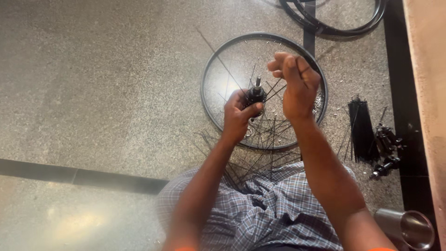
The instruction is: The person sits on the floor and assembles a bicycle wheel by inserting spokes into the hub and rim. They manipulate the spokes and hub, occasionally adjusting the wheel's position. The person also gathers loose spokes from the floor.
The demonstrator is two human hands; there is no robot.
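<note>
Hub (255, 96) in hands, above rim (211, 69)

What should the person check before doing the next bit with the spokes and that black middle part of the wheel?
1. Left hand grips the black metal wheel hub: ok.
2. Right hand pinches a thin black spoke: ok, though its end is hidden.
3. Spokes hanging from the hub are untangled: cannot tell.
4. Round black metal rim lies flat on the speckled stone floor: ok.
5. Bundle of spare black spokes lies by the right arm: ok.
6. Shiny steel cup stands apart from the work: ok.
</note>
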